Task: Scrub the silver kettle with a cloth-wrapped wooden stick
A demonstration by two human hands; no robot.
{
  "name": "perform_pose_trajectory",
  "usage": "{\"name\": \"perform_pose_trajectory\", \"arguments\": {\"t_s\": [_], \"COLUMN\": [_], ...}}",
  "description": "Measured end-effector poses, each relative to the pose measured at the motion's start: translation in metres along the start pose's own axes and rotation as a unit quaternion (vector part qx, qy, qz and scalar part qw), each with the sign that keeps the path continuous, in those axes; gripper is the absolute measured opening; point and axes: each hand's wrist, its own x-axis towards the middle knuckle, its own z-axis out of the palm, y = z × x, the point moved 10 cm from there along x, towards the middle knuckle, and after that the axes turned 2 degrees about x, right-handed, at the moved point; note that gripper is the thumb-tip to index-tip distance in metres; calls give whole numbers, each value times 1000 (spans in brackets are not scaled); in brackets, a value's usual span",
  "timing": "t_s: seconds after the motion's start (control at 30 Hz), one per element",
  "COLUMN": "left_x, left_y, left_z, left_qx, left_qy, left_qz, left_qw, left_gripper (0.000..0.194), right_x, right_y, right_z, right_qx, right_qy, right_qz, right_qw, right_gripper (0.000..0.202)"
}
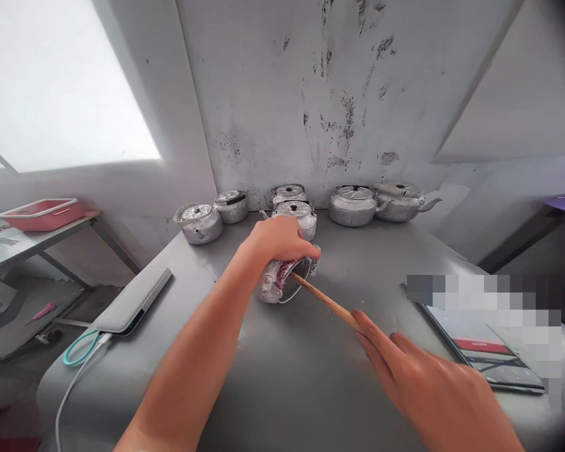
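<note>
My left hand (285, 238) is closed over the upper side of a small silvery metal kettle (269, 289) without a lid, tipped over so that its round mouth faces right and towards me. A red-and-white patterned patch (283, 271) shows at its rim; whether it is cloth or part of the kettle, I cannot tell. My right hand (405, 364) grips a thin wooden stick (329, 304) by its near end. The stick's far end reaches into the kettle's mouth, where its tip is hidden. Just behind my left hand stands a lidded kettle (306, 221).
More metal kettles (353, 208) line the back of the grey table (292, 389) by the stained wall. A grey power bank (134, 301) with cables lies left, a dark-edged tablet (484, 351) right. A red basket (47, 216) sits on a side table.
</note>
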Motion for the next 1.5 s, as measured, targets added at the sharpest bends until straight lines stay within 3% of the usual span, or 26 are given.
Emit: {"name": "perform_pose_trajectory", "arguments": {"t_s": [0.37, 1.2, 1.37, 1.5], "left_x": [3, 6, 4, 4], "left_y": [2, 0, -10, -19], "left_z": [4, 5, 1, -3], "left_qx": [-9, -11, 5, 4], "left_qy": [-18, -2, -5, -10], "left_qz": [18, 9, -25, -30], "left_qw": [1000, 1000, 1000, 1000], "left_gripper": [34, 35, 39, 44], "right_x": [-4, 5, 3, -1], "right_y": [5, 7, 3, 7], "right_z": [-2, 7, -7, 1], "right_qx": [-6, -24, 0, -7], "right_qy": [4, 3, 52, 9], "right_qz": [9, 16, -14, -14], "right_qw": [1000, 1000, 999, 1000], "right_gripper": [52, 49, 45, 37]}}
